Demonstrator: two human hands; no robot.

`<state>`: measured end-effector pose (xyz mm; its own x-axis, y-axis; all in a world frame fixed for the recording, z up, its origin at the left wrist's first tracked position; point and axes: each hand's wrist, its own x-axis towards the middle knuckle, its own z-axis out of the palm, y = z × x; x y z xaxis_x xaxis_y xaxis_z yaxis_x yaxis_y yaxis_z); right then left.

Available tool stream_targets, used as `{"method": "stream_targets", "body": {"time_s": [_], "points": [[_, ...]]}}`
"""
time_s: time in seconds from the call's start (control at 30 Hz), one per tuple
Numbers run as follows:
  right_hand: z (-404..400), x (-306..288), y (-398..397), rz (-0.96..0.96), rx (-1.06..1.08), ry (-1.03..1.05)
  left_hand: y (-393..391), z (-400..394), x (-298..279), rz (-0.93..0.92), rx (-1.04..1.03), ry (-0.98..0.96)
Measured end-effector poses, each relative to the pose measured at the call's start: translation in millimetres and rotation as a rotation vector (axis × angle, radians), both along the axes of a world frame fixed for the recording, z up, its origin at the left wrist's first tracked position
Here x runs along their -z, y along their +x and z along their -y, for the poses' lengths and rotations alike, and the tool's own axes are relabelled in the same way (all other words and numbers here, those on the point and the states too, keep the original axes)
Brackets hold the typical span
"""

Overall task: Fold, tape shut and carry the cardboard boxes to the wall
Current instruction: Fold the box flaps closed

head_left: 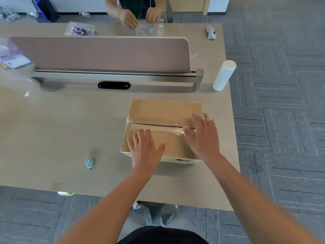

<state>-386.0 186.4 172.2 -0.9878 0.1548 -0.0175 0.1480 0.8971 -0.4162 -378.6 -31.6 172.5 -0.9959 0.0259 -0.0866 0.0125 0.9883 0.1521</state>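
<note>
Left of box: bare desk (61, 124) for your hand, only a small blue object (90, 162) near.
Behind: divider panel (105, 53) and rail (114, 76) block reach.
Right: white cylinder (224, 75) at edge.

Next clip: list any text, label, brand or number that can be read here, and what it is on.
None can be read.
Cardboard box, near side: a dark printed mark, too blurred to read.
Purple-and-white packet at the table's left edge: a printed label, too small and blurred.
Clear bag beyond the divider: blue print, not legible.
Black device under the divider: a small white mark at one end, unreadable.
</note>
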Motion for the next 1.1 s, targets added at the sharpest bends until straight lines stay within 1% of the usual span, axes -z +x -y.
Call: {"method": "stream_targets", "body": {"time_s": [0.03,0.1,0.27,0.43,0.7,0.9,1.0,1.1], "points": [[8,9,6,0.023,-0.022,0.100,-1,1,1,0.022,0.003,0.023],[22,23,17,0.048,-0.020,0.190,-5,3,2,0.100,0.031,0.049],[43,34,24,0.050,0.079,0.185,-25,16,2,0.235,0.078,0.031],[46,37,22,0.090,0.096,0.210,-31,16,3,0.308,0.085,-0.009],[49,40,19,0.084,0.114,0.230,-36,18,5,0.333,0.096,-0.039],[56,38,17,0.062,0.131,0.228,-33,24,-1,0.312,0.107,-0.002],[65,36,18,0.045,0.091,0.251,-21,41,-7,0.263,0.110,0.032],[89,32,19,0.046,0.036,0.221,-4,78,-8,0.269,0.041,0.074]]}}
